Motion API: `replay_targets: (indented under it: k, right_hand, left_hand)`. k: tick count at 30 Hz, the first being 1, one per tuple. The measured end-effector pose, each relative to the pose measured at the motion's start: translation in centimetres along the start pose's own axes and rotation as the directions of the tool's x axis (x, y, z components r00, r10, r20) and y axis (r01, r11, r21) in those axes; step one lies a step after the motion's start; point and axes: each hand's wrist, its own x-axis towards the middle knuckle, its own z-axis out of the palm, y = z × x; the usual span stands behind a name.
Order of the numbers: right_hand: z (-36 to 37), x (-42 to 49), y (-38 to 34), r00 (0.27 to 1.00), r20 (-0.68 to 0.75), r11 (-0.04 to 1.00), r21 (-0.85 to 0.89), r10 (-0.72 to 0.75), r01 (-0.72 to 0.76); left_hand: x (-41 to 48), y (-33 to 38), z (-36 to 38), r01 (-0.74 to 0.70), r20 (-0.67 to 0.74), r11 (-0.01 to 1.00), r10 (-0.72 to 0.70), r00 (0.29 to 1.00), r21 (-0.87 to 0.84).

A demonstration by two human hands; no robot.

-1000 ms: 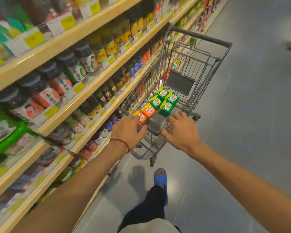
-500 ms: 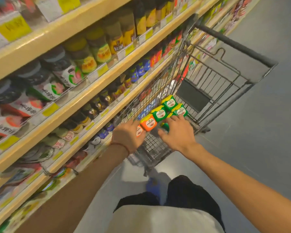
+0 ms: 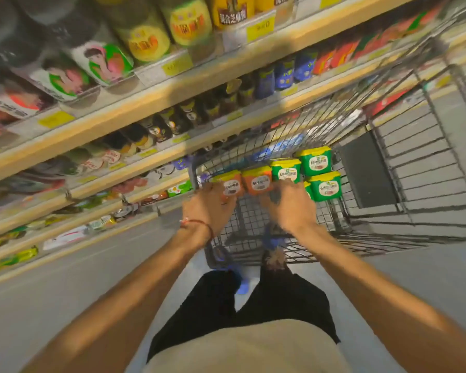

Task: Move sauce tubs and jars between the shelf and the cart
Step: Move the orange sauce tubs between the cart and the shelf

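Far left of my left hand runs the shelf [image 3: 156,95], its sauce jars [image 3: 145,36] well above my reach from here. My left hand [image 3: 210,210] is down in the cart [image 3: 246,222], at the near left corner. The leftmost orange tub [image 3: 231,185] sits right at its fingertips and is touching them. Those fingers look curled against the tub's near side, but the blur is heavy and I cannot tell whether they have actually closed on it.

Just right of that, the second orange tub [image 3: 258,181] stands between my two hands. My right hand [image 3: 289,210] is beside it, fingers bent down toward the gap between that tub and the nearest green tub [image 3: 285,171]. I cannot tell whether it has a grip on anything either.

Beyond and to the right of the right hand are more green tubs [image 3: 324,185], upright, packed close, lids up.

I judge these to be rigid plastic tubs, dense with paste and heavier than they look. The walls are smooth and likely a bit slick. I'd clamp each across its two opposite sides below the lid rim, not by the lid, and lift straight up.
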Motion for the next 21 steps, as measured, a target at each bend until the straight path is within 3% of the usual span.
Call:
replay_targets:
  k: [5, 9, 14, 21]
  right_hand:
    - [2.5, 3.6, 3.0, 0.995, 0.086, 0.998, 0.034, 0.046, -0.049]
    - [5.9, 6.7, 5.4, 0.985, 0.16, 0.991, 0.106, 0.066, -0.083]
    - [10.2, 10.2, 7.7, 0.974, 0.195, 0.971, 0.187, 0.113, -0.15]
    - [14.3, 13.0, 11.1, 0.967, 0.233, 0.982, 0.128, 0.105, -0.138]
  left_hand:
    - [2.7, 0.0, 5.0, 0.184, 0.04, 0.972, -0.18, 0.983, -0.145]
    - [5.8, -1.3, 9.5, 0.313, 0.118, 0.883, -0.29, 0.95, -0.35]
    - [10.3, -2.6, 13.7, 0.538, 0.266, 0.576, -0.491, 0.83, -0.615]
    - [16.2, -4.5, 19.5, 0.507, 0.294, 0.187, -0.629, 0.72, -0.842]
